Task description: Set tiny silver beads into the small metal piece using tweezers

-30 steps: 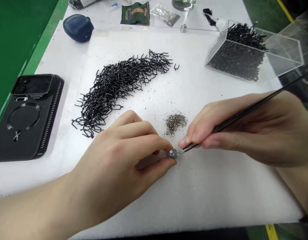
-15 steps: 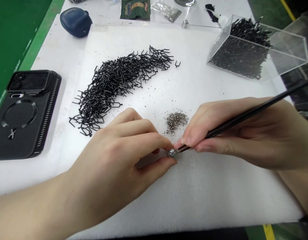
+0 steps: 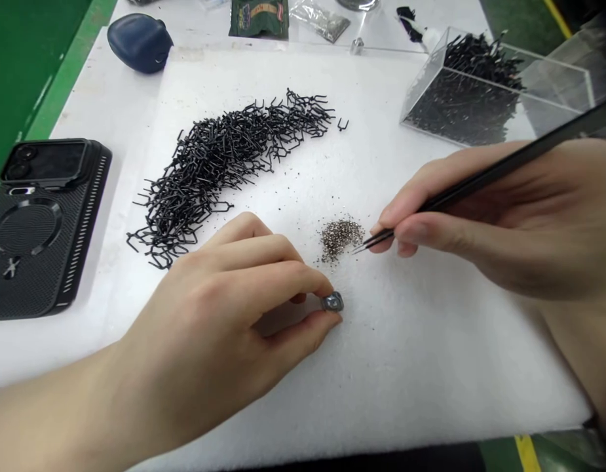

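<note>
**Tweezer tips at grain pile's right edge; pinched metal piece lies nearer the wearer, slightly left**

Small metal piece [image 3: 333,301] is pinched by left hand [image 3: 224,308] between thumb and index fingertip, low over white sheet [image 3: 405,367]. Its long axis looks roughly left-right; its right end is left exposed past the fingertips. Far side is covered by the index finger, near side by the thumb.

Black tweezers [image 3: 509,162] are held in right hand [image 3: 504,216], grip pressed together around the shaft. Long axis is slanted from upper right down to lower left. Tips are slightly parted, just beside the grain pile [image 3: 340,237]; whether a grain is caught cannot be told. Right hand is nearer the pile; the metal piece is set on the near side of the tips, with only sheet and scattered grains seen between.

Heap of black forked pieces [image 3: 228,147] is spread in an arc beyond the left hand, one stray [image 3: 342,126] lying apart at its right end. Clear box [image 3: 423,92], part-filled with black strips, is placed beyond the right hand. Phone [image 3: 42,229] is laid far left on tabletop [image 3: 94,98]; green packet [image 3: 259,18] is seen at the far side.
</note>
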The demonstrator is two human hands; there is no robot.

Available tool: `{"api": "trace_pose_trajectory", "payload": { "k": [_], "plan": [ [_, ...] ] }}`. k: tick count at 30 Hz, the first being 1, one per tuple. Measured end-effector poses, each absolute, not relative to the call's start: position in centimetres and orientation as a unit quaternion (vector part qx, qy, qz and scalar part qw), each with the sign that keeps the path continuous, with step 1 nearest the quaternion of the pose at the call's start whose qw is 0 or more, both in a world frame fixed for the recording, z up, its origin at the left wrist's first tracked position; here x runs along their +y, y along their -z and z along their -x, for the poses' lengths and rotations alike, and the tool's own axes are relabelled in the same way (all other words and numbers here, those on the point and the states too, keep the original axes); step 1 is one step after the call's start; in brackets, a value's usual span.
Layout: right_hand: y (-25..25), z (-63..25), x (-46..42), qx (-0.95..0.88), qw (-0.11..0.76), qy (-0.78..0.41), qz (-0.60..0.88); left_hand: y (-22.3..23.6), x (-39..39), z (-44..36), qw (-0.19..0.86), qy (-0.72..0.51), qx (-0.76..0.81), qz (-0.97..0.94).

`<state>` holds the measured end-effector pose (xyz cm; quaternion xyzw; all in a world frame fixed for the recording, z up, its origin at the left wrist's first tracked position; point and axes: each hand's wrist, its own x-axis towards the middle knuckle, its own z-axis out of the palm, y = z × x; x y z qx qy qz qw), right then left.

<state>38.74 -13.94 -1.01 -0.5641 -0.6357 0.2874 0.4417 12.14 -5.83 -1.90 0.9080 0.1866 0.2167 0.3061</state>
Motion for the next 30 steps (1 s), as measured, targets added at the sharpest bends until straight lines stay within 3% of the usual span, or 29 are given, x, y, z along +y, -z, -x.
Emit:
{"api": "trace_pose_trajectory", "payload": {
  "k": [13, 30],
  "plan": [
    [1.1, -38.56, -13.51, -0.628, 0.431, -0.348, 0.546, 2.5, -5.94, -11.86, 0.304, -0.209, 0.193, -0.909],
    [1.26, -38.91, -13.34, -0.636, 0.433, -0.329, 0.547, 2.43, -5.83, -11.84, 0.303, -0.208, 0.191, -0.91]
  ]
}}
